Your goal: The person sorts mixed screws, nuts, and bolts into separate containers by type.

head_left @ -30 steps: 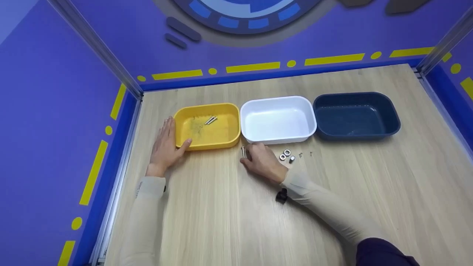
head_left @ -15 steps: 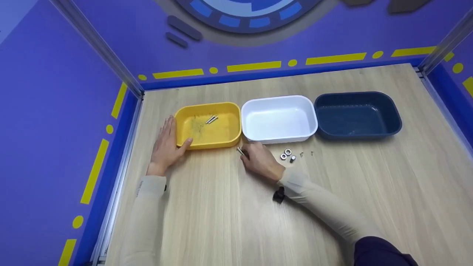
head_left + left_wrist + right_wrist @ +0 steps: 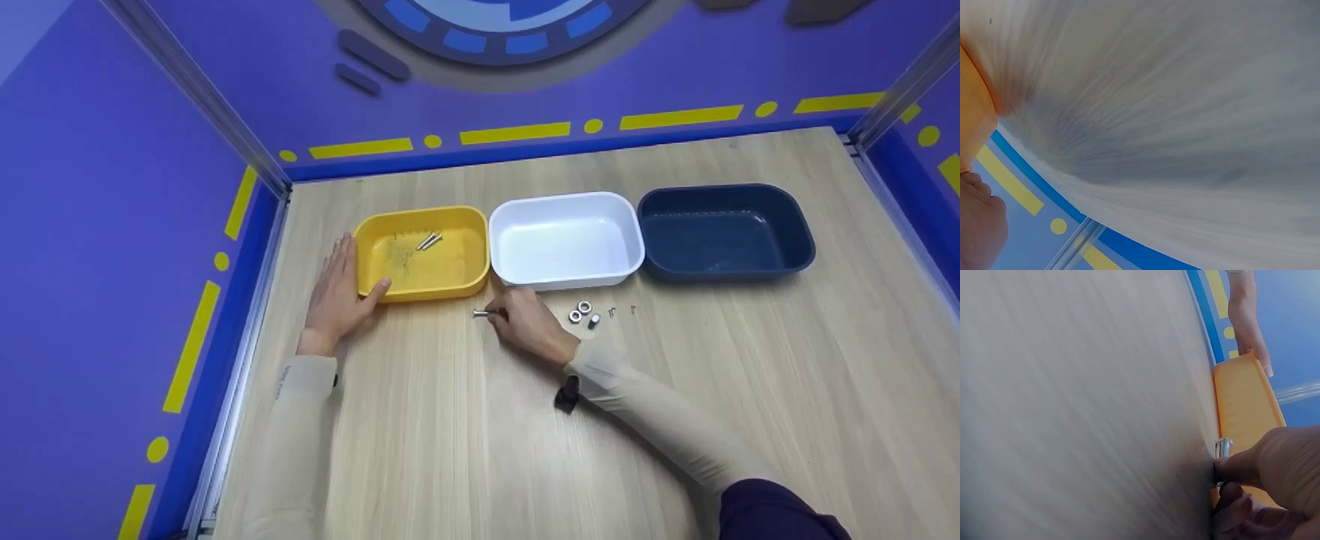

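In the head view my right hand (image 3: pixel 531 324) pinches a silver screw (image 3: pixel 481 313) between thumb and fingers, just above or on the table in front of the yellow bin (image 3: pixel 431 292). The screw lies roughly level, its head end pointing left; the rest is hidden by the fingers. The right wrist view shows the screw's shiny end (image 3: pixel 1223 446) beyond the thumb. My left hand (image 3: pixel 334 300) rests against the yellow bin's left side, fingers straight and thumb at the front rim. A few silver screws (image 3: pixel 429 241) lie inside that bin.
A white bin (image 3: pixel 568 284) and a dark blue bin (image 3: pixel 726 274) stand in a row right of the yellow one. Before the white bin lie two nuts (image 3: pixel 585 307), a small metal cylinder (image 3: pixel 594 322) and tiny screws (image 3: pixel 611 312). Blue walls (image 3: pixel 487 154) bound the table.
The screw in my right hand has turned from pointing away to lying sideways, its head end now to the left. My left hand has stayed on the yellow bin.
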`<state>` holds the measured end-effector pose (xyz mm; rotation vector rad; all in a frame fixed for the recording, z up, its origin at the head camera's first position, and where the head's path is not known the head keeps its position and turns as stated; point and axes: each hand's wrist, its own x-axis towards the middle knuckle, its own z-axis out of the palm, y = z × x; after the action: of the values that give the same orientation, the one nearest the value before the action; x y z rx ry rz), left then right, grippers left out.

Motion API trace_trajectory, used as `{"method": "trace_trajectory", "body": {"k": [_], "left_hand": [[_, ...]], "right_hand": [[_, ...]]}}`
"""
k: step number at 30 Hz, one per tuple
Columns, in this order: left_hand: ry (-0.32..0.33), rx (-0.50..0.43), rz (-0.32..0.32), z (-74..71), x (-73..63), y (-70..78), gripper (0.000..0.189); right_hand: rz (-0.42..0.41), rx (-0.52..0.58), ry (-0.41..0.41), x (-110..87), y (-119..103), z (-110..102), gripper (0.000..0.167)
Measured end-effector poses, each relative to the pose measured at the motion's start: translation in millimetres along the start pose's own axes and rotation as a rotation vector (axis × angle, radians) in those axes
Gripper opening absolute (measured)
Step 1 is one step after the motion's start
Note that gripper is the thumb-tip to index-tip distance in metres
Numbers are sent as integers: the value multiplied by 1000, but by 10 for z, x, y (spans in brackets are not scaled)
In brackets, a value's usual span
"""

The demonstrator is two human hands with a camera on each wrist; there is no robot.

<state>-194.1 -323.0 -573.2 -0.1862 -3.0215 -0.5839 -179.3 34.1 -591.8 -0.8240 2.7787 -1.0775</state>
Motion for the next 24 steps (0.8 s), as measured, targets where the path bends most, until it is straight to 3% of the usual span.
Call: {"method": "trace_trajectory", "body": {"k": [9,24], "left_hand": [[-4,-11,-15,14,-5,6,105],[5,-6,10,11,15,-18,105]], "right_hand": [[4,16,15,-22,10,28,9],[-30,3,77,0,-92,25,6]]}}
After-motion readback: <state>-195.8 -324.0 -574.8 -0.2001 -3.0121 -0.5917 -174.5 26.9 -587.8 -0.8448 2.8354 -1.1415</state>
